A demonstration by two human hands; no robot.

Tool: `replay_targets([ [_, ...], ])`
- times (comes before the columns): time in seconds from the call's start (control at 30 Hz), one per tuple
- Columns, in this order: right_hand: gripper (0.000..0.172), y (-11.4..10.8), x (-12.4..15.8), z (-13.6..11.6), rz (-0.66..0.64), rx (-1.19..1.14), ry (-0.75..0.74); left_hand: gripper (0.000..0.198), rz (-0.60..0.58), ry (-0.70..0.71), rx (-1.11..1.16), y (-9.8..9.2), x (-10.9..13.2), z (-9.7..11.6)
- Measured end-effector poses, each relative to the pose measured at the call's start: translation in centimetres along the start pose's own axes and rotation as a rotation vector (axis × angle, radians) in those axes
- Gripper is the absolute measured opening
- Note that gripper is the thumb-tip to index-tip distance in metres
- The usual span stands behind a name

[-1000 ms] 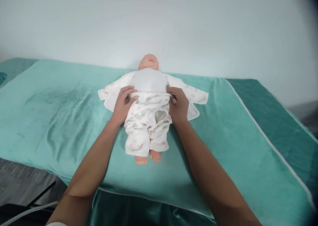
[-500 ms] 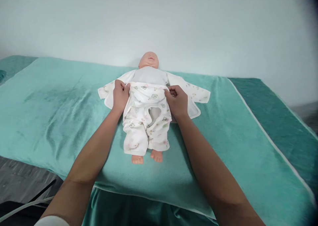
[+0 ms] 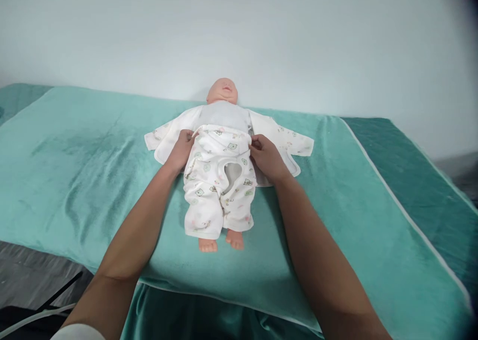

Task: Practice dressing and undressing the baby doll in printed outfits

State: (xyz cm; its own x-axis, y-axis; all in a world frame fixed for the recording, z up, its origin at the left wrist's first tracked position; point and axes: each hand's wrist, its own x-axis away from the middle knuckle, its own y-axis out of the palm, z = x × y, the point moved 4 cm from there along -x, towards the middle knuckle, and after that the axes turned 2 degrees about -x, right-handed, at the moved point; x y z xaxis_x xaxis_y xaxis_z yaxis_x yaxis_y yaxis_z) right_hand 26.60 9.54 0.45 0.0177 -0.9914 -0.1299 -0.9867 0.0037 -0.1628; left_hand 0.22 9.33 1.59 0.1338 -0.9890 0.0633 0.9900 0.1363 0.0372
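A baby doll (image 3: 223,91) lies on its back on a teal towel (image 3: 93,170), head toward the wall. It wears white printed trousers (image 3: 212,185), and an open white printed jacket (image 3: 284,141) lies spread under it. My left hand (image 3: 181,148) is closed on the left side of the trouser waistband. My right hand (image 3: 265,156) pinches the right side of the same waistband. The waistband sits high on the doll's grey belly. The doll's bare feet (image 3: 220,243) stick out of the trouser legs.
The towel covers a table with a darker teal cover (image 3: 418,180) showing at the right and below the front edge. A pale wall (image 3: 298,41) runs close behind the doll's head. A thin white cable (image 3: 33,317) lies on the dark floor at the lower left.
Both hands have drawn the trouser waistband up the doll's belly toward its chest, then eased slightly back. The doll's feet show a little more below the trouser legs.
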Motion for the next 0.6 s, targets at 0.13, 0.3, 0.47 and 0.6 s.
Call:
replay_targets([
  [0.13,0.018,-0.5,0.1,-0.4,-0.041,0.064,0.021,0.043,-0.075,-0.063,-0.017,0.1,0.4,-0.3],
  [0.3,0.022,-0.1,0.4,-0.3,-0.089,-0.075,0.147,0.038,-0.238,-0.192,0.067,0.8,1.1,-0.5],
  [0.47,0.026,0.9,0.4,-0.1,-0.006,-0.219,0.109,0.04,-0.224,-0.252,0.145,1.2,1.7,-0.2],
  [0.6,0.028,1.4,0.3,-0.3,0.052,-0.186,0.086,0.039,-0.207,-0.283,0.192,1.4,1.7,-0.3],
])
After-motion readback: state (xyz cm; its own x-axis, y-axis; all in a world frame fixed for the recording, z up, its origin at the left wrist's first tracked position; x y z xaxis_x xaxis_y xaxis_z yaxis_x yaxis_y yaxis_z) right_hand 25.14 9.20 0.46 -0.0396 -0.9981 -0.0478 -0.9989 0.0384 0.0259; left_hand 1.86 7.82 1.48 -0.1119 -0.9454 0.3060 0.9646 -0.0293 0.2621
